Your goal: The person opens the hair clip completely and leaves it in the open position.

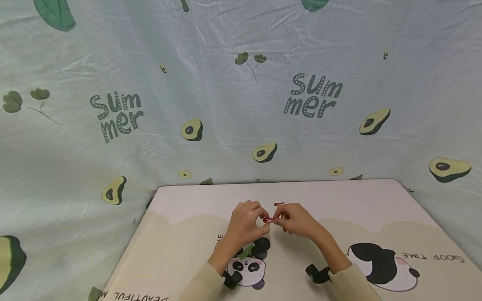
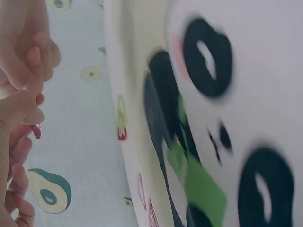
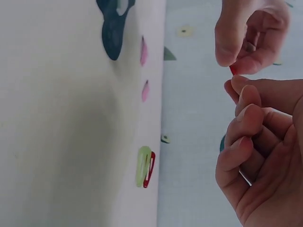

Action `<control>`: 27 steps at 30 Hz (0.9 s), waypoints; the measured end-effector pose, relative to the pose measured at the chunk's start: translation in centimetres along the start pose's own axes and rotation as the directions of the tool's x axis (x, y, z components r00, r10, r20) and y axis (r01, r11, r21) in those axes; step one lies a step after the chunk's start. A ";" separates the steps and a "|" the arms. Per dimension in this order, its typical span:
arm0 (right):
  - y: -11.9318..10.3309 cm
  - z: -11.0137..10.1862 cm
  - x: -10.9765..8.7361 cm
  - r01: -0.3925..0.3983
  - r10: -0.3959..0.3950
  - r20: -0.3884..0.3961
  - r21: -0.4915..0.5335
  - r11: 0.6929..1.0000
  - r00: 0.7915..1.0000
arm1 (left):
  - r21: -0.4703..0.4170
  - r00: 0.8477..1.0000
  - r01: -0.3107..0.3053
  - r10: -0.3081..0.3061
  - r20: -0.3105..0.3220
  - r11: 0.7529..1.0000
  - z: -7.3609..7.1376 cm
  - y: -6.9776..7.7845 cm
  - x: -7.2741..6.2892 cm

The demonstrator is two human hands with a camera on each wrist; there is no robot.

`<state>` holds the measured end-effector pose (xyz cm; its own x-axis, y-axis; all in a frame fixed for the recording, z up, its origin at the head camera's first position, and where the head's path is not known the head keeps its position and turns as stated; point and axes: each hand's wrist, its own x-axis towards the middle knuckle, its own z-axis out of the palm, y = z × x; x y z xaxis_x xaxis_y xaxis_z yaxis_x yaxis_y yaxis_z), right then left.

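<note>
A small red snap hair clip [image 1: 268, 220] is held above the table between both hands. My left hand [image 1: 244, 223] pinches one end between thumb and index finger. From the other side my right hand [image 1: 297, 219] pinches the opposite end with its fingertips, its other fingers curled loosely. In the right wrist view only a sliver of the red clip [image 3: 233, 70] shows between the two hands' fingertips. Beyond the hands, a light green hair clip [image 3: 143, 165] lies alongside another red hair clip [image 3: 150, 169] near the table's far edge.
Two pink hair clips [image 3: 144, 51] also lie near the far edge. The table cover [image 1: 180, 242] has printed pandas and lettering. Behind it hangs a pale cloth [image 1: 226, 92] printed with avocados. Black wrist-worn devices [image 1: 318, 274] sit at both wrists.
</note>
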<state>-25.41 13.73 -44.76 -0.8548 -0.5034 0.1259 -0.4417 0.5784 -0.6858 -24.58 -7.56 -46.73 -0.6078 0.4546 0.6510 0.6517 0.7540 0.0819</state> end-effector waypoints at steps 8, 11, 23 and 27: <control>-0.1 -0.8 -1.5 -0.012 0.012 -0.040 0.018 1.000 0.999 | -0.179 0.991 0.137 -0.136 0.016 0.974 -0.2 1.2 0.2; -0.1 -1.1 -2.0 -0.014 0.015 -0.063 0.011 1.000 0.998 | -0.255 0.977 0.212 -0.203 0.063 0.943 -0.2 1.4 0.3; -0.3 -1.6 -3.1 -0.038 0.031 -0.180 -0.035 0.999 0.983 | -0.457 0.953 0.300 -0.289 0.095 0.837 0.1 1.7 0.9; -0.2 -1.4 -3.2 -0.049 0.042 -0.220 -0.027 0.998 0.974 | -0.475 0.950 0.306 -0.300 0.091 0.825 0.2 1.9 0.9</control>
<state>-22.99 16.07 -44.06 -0.9117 -0.3246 0.2517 -0.4061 0.6198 -0.6716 -23.95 -5.63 -46.12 -0.8140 0.2486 0.5249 0.5671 0.5357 0.6257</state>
